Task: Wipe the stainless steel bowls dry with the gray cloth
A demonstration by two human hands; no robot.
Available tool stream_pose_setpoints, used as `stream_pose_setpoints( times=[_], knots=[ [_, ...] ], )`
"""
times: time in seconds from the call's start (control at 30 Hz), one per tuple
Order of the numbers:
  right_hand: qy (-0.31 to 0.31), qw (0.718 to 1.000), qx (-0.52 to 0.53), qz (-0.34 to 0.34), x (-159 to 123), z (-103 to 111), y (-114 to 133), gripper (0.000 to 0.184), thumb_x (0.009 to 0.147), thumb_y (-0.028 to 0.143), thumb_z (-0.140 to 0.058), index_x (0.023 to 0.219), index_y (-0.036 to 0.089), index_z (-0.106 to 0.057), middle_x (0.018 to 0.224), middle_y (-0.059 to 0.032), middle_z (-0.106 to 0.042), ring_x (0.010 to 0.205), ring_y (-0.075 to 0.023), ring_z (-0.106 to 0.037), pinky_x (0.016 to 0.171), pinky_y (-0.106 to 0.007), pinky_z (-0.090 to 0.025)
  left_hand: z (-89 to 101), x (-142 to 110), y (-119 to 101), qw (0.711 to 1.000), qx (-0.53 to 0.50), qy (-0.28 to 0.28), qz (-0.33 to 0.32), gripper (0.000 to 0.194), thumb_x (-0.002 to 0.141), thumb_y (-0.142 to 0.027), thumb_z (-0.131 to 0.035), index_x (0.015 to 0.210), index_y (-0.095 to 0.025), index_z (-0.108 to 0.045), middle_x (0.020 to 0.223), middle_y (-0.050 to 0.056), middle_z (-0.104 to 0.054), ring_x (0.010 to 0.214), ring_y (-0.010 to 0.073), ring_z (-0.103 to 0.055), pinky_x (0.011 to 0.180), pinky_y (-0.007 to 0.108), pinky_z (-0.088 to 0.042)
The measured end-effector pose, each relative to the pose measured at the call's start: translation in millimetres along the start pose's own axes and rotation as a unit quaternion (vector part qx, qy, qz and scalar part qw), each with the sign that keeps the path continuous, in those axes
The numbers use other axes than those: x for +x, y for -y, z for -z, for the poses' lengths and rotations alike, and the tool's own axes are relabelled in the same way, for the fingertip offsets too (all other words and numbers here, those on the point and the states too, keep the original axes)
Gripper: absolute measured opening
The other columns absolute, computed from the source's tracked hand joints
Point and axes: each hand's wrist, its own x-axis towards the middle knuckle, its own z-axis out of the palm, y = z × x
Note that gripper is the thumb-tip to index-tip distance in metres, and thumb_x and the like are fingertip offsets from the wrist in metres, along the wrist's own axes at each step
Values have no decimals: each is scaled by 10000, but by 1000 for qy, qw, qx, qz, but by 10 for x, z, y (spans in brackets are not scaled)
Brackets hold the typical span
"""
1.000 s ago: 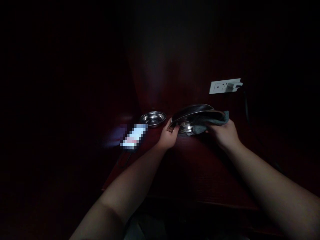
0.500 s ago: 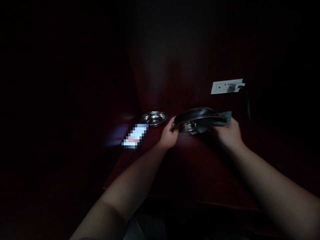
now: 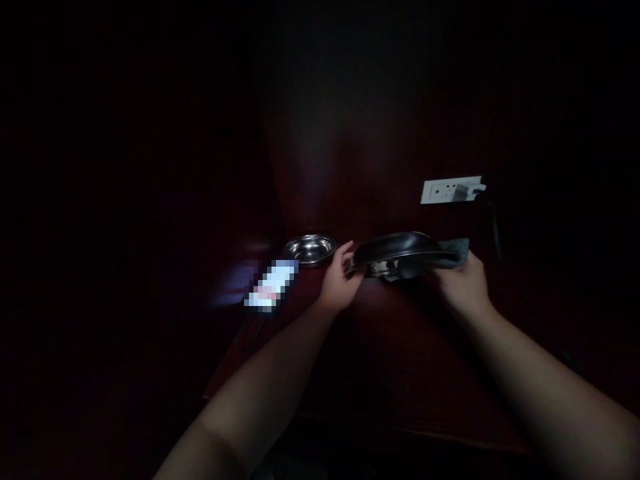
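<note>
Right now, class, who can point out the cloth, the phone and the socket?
Cloth (image 3: 459, 249): head view, on its exposed right end.
Phone (image 3: 271, 286): head view, middle of its lit screen.
Socket (image 3: 441, 192): head view, left part of its white plate.

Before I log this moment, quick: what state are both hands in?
Left hand: closed on the metal dish.
Right hand: holding the cloth at the dish's edge.

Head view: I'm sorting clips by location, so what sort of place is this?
Likely a dimly lit room indoors, though which room I cannot tell: a white wall socket with a plug in it, a dark reddish tabletop, and a steel bowl standing on it.
</note>
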Motion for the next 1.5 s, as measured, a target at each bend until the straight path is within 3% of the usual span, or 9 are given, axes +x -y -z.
stream_pose_setpoints(
  times=[0.1,0.23,0.43,0.57,0.8,0.97,1.1,1.33,1.5],
  knots=[
    [-13,996,70,-51,5,-22,-36,311,521,177,-774,804,188,-647,772,-13,-683,662,-184,-640,560,-297,-547,-19,-25,24,1000,-3,7,14,596,783,-292,-639,1321,-206,-397,1228,107,-588,1125,226,-570,993,403,-441],
    [5,984,143,-108,-6,-58,-63,391,513,208,-793,877,194,-650,802,-2,-672,654,-159,-636,509,-248,-536,-31,-59,43,999,-20,21,30,562,808,-316,-607,1320,-207,-404,1173,102,-625,1057,216,-609,938,394,-485],
    [72,979,146,-124,-47,-93,-57,416,555,219,-789,948,202,-656,861,-11,-677,692,-159,-641,508,-239,-536,-68,-80,148,999,-3,34,41,315,867,-309,-512,1143,-171,-571,1071,99,-674,1028,229,-622,962,439,-471],
    [64,981,128,-133,-37,-83,-98,326,542,202,-788,843,182,-665,784,-13,-683,644,-165,-637,530,-271,-548,-103,-80,175,997,-26,24,72,365,858,-291,-528,1211,-198,-525,1137,100,-648,997,220,-636,927,446,-501],
    [36,992,42,-110,-1,-12,-124,267,540,271,-779,777,207,-673,710,1,-685,615,-185,-633,582,-335,-539,-63,-66,52,997,-19,31,62,412,871,-273,-501,1279,-228,-466,1202,86,-610,1044,211,-612,946,415,-495],
    [4,995,-91,-36,26,59,-91,271,543,237,-749,798,194,-667,804,-19,-699,767,-213,-651,716,-350,-518,-16,-50,-34,999,21,42,3,368,886,-248,-462,1250,-195,-481,1206,75,-602,1091,201,-577,994,381,-449],
    [1,994,-113,-3,30,80,-82,266,544,256,-746,781,186,-648,797,-25,-695,761,-222,-646,729,-368,-508,-8,-45,-77,998,50,34,-30,349,880,-213,-454,1225,-177,-492,1173,67,-614,1104,182,-566,1006,331,-421],
    [-3,995,15,-94,1,-9,-58,269,521,236,-775,750,191,-642,695,-9,-665,627,-180,-622,587,-307,-529,14,-67,-65,998,55,34,-6,416,849,-273,-529,1254,-201,-467,1171,61,-617,1081,192,-578,971,343,-440],
    [42,980,139,-133,-17,-59,-89,367,520,210,-792,858,209,-647,799,-3,-675,646,-166,-632,509,-264,-535,-8,-92,-43,999,25,34,12,509,807,-296,-598,1284,-202,-448,1202,70,-611,1087,199,-581,992,355,-433]
  ],
)
